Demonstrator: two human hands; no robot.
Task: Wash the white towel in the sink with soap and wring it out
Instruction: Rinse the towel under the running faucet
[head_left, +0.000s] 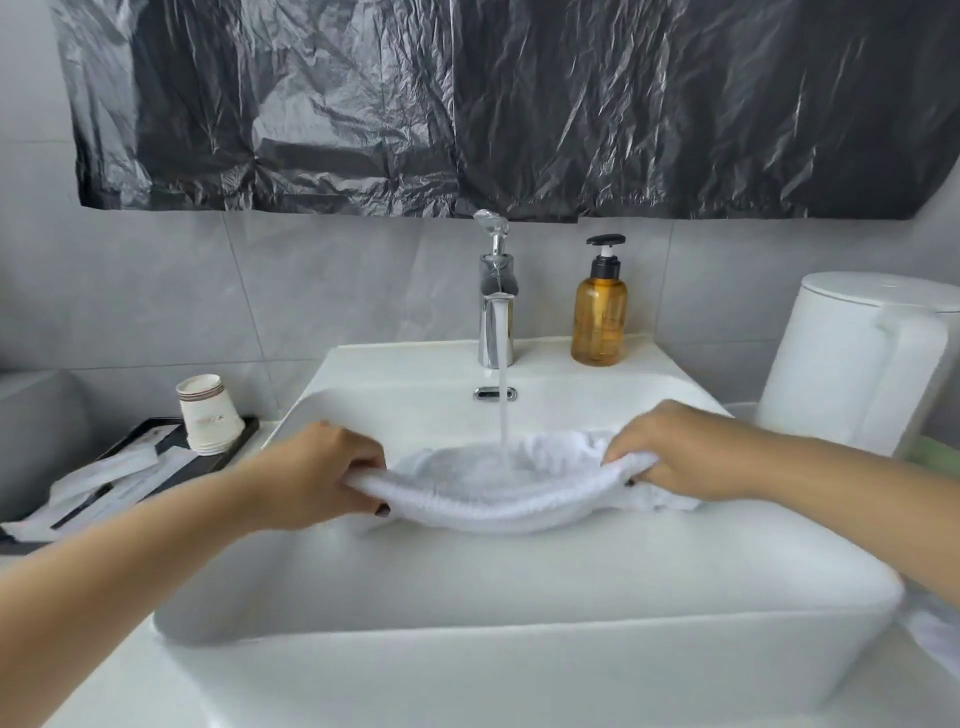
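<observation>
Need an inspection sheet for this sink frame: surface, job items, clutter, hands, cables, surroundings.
Surface: white sink; faucet running.
Job's things: white towel stretched under the stream; amber soap bottle upright on the sink's back ledge, right of the faucet.
Clutter: stacked paper cups upside down on a black tray with wrapped packets; white kettle at right.
Hands: left hand and right hand each grip a towel end.
Cables: nothing seen.
Surroundings: grey tile wall; black plastic sheet above.
</observation>
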